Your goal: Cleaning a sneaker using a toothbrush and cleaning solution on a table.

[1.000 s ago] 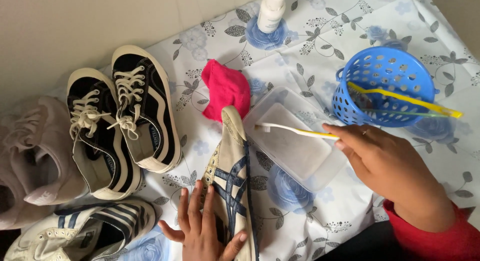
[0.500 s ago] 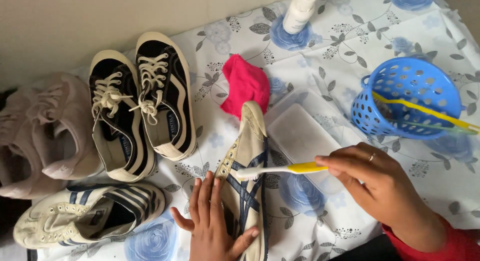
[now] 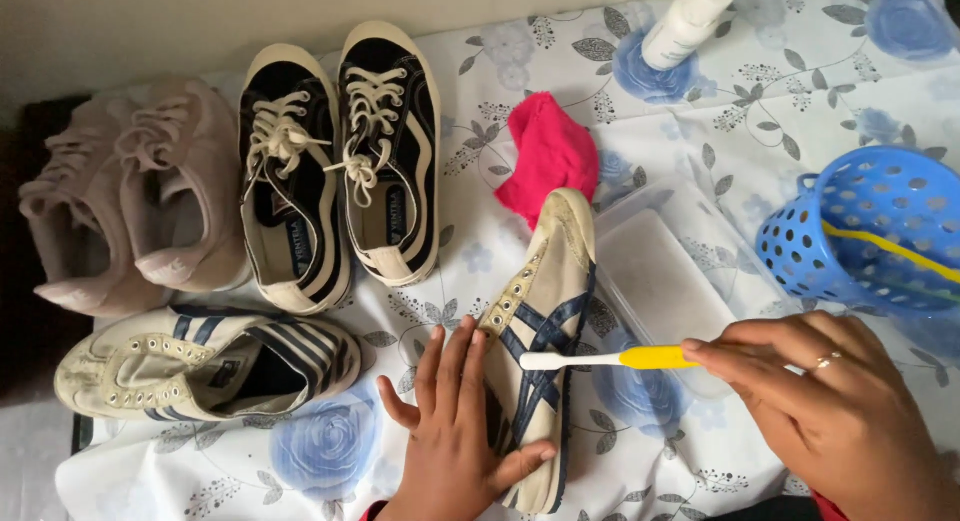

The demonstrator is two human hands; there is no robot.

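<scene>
A cream sneaker with blue stripes [image 3: 548, 311] lies on its side on the flowered cloth [image 3: 760, 81]. My left hand [image 3: 455, 436] presses flat on its heel end, thumb hooked under the sole. My right hand [image 3: 835, 416] grips a yellow-handled toothbrush [image 3: 610, 359] whose white head rests against the blue stripes on the sneaker's side. A pink rag [image 3: 548, 156] lies just beyond the toe.
The matching striped sneaker [image 3: 200, 366] lies at the lower left. A black pair [image 3: 340, 156] and a pink pair [image 3: 130, 191] stand behind it. A clear shallow tray [image 3: 665, 281], a blue perforated basket [image 3: 875, 231] and a white bottle [image 3: 688, 21] are to the right.
My right hand brought the toothbrush from over the tray down onto the sneaker's side. My left hand stayed on the sneaker; the view shifted.
</scene>
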